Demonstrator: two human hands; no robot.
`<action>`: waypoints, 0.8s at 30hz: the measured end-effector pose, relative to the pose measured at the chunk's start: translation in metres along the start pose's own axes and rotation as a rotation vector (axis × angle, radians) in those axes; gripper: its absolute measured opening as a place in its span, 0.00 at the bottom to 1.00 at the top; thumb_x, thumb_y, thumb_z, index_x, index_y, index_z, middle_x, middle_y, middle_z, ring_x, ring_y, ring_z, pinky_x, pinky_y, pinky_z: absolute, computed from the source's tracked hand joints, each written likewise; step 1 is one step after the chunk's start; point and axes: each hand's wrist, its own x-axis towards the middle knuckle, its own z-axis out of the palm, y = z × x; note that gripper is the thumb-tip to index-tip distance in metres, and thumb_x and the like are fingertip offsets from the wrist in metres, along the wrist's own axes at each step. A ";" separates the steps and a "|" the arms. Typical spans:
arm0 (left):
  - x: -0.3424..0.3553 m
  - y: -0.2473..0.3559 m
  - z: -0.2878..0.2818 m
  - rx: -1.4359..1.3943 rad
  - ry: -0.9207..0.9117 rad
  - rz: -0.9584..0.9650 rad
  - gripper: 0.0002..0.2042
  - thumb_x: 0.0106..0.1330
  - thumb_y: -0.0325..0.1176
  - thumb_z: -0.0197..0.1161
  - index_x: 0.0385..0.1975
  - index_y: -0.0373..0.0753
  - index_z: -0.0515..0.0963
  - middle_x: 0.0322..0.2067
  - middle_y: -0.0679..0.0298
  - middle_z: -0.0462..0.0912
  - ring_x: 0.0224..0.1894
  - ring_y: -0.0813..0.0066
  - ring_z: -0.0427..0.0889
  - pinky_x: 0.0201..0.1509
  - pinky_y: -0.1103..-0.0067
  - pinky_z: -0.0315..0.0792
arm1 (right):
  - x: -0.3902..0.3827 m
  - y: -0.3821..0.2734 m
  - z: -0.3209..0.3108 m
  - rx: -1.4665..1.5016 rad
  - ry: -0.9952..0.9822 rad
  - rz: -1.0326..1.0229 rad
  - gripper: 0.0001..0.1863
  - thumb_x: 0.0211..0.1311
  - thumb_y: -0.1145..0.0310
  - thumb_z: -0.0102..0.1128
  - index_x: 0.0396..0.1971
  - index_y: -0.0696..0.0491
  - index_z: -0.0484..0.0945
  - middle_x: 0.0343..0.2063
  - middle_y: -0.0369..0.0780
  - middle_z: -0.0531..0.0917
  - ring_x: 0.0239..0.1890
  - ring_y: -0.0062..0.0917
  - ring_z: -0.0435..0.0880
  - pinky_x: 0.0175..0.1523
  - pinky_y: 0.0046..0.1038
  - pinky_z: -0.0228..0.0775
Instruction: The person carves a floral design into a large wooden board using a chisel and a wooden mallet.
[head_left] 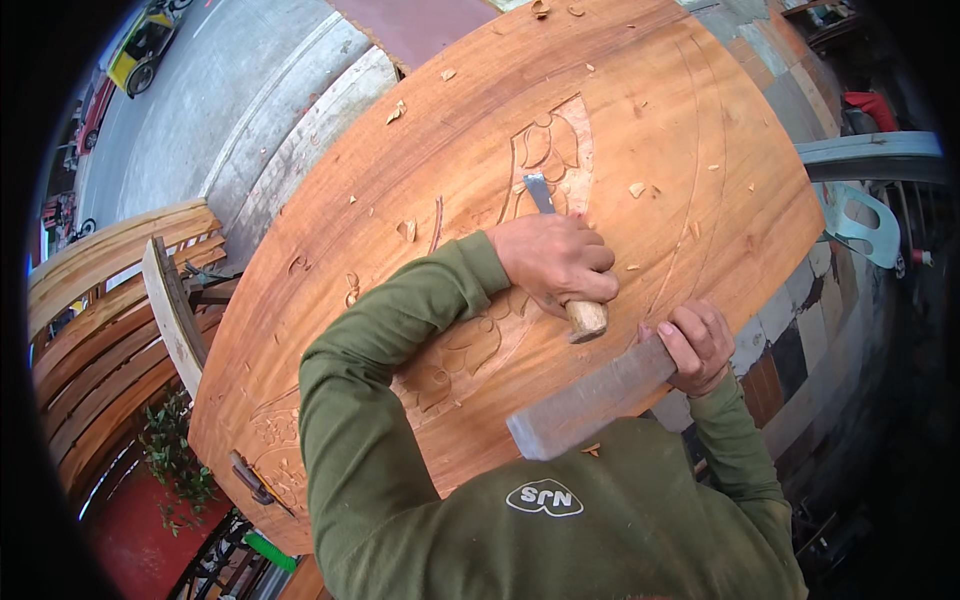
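My left hand (555,262) is wrapped round a chisel (540,194). Its metal blade points away from me, with the edge on the carved lines, and its wooden handle sticks out below my fist. A wooden panel (400,190) lies under both arms, bearing a carved pattern (548,140) at the blade and more carving (455,360) beside my left sleeve. In my right hand (698,345) is a greyish rectangular block (590,400), gripped at its right end and held near my chest, apart from the chisel handle.
Wood chips (407,230) are scattered over the panel. Another tool (255,480) lies at its lower left edge. Slatted wooden boards (110,330) and a leafy plant (170,455) stand to the left. On the right is a pale blue plastic chair (865,225). A street with vehicles runs at far left.
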 end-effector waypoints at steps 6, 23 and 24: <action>-0.003 0.003 0.004 0.017 -0.036 -0.027 0.17 0.55 0.44 0.74 0.31 0.46 0.71 0.27 0.64 0.69 0.28 0.61 0.77 0.29 0.65 0.72 | 0.002 0.014 0.006 -0.041 -0.088 -0.040 0.26 0.61 0.72 0.72 0.58 0.45 0.72 0.41 0.39 0.81 0.37 0.34 0.83 0.39 0.37 0.81; 0.022 0.051 0.017 0.581 0.286 -0.294 0.09 0.62 0.36 0.70 0.30 0.49 0.73 0.23 0.70 0.68 0.25 0.75 0.76 0.24 0.75 0.68 | -0.027 -0.006 -0.029 0.073 -0.011 0.149 0.32 0.57 0.65 0.79 0.60 0.49 0.72 0.43 0.41 0.83 0.39 0.38 0.86 0.42 0.39 0.81; 0.028 0.051 0.025 0.540 0.274 -0.344 0.08 0.62 0.36 0.69 0.31 0.49 0.74 0.23 0.70 0.68 0.25 0.75 0.77 0.24 0.75 0.69 | -0.033 -0.010 -0.032 0.136 -0.014 0.224 0.34 0.57 0.65 0.79 0.61 0.51 0.71 0.45 0.43 0.82 0.41 0.38 0.86 0.43 0.39 0.81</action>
